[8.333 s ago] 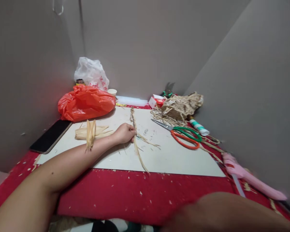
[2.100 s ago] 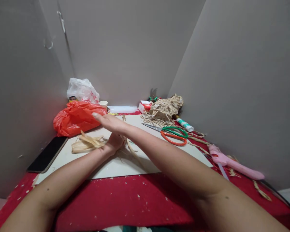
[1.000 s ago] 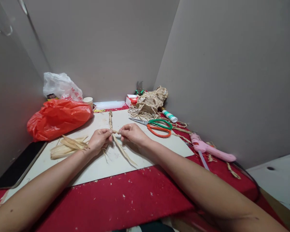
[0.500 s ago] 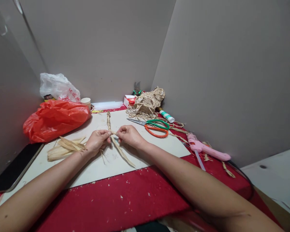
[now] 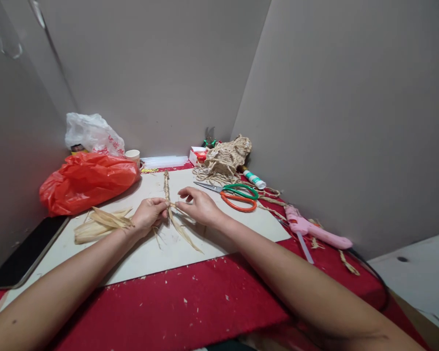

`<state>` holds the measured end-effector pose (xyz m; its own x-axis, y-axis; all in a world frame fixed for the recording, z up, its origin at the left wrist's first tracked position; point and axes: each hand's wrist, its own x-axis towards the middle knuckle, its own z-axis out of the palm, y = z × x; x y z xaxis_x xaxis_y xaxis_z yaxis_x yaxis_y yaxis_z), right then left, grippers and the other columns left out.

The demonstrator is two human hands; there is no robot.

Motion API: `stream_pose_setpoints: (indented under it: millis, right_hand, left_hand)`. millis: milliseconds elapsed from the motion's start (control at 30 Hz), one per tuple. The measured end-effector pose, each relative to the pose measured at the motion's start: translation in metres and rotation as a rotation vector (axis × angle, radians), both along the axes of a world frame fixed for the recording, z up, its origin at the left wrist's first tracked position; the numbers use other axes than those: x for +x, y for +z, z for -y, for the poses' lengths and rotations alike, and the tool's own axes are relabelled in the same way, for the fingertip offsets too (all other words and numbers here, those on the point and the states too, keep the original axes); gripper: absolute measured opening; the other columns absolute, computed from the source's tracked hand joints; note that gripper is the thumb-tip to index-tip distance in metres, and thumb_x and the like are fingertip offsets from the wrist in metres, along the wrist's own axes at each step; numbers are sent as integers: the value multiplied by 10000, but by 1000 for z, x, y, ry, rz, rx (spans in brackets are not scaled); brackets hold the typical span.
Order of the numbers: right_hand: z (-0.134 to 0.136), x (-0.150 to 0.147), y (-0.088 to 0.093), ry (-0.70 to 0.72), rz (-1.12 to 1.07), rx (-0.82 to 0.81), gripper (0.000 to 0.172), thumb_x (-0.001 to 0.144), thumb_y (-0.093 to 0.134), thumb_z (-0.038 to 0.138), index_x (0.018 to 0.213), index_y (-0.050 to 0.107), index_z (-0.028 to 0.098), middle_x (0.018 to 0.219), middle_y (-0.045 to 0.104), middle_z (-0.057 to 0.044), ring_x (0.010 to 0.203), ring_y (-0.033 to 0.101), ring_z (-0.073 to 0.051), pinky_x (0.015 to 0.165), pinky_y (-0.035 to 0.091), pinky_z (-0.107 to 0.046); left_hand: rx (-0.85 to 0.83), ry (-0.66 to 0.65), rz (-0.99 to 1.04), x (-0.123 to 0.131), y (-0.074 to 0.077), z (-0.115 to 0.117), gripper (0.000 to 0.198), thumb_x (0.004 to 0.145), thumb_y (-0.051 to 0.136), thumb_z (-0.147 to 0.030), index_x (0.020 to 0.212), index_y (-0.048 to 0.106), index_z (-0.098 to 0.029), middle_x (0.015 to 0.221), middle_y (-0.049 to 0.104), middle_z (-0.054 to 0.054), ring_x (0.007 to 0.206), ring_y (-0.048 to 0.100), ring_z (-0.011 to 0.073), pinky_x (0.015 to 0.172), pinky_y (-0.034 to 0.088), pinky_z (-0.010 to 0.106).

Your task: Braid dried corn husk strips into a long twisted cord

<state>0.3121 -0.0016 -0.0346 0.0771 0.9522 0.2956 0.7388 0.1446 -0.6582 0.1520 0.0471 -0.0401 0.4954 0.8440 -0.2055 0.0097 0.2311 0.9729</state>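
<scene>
Our left hand [image 5: 150, 214] and right hand [image 5: 200, 207] pinch the braid [image 5: 166, 183]; it runs lengthwise away beyond them, loose ends trailing nearer.

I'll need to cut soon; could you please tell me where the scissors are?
In the head view, the scissors lie at the white board's right edge, just beyond the right hand, between the twine heap and the pink glue gun.

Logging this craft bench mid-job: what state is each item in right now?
Husk braid: partly plaited, loose ends free.
Left hand: pinched on the braid.
Right hand: pinched on its loose strands.
Scissors: shut, lying flat.
Phone: screen dark.
Glue gun: lying down, unheld.
Paper cup: upright.
</scene>
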Motion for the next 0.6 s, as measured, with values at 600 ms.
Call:
stream_pose_setpoints:
  millis: [600]
  right_hand:
    - [-3,-8,10,221,60,-317,230,792,417,159,615,561,135,524,486,0,512,441,-110,510,305,-223]
  left_hand:
    - [105,12,-91,2,-7,-1,108,727,594,-218,697,603,-115,503,537,-22,304,269,11,339,119,189]
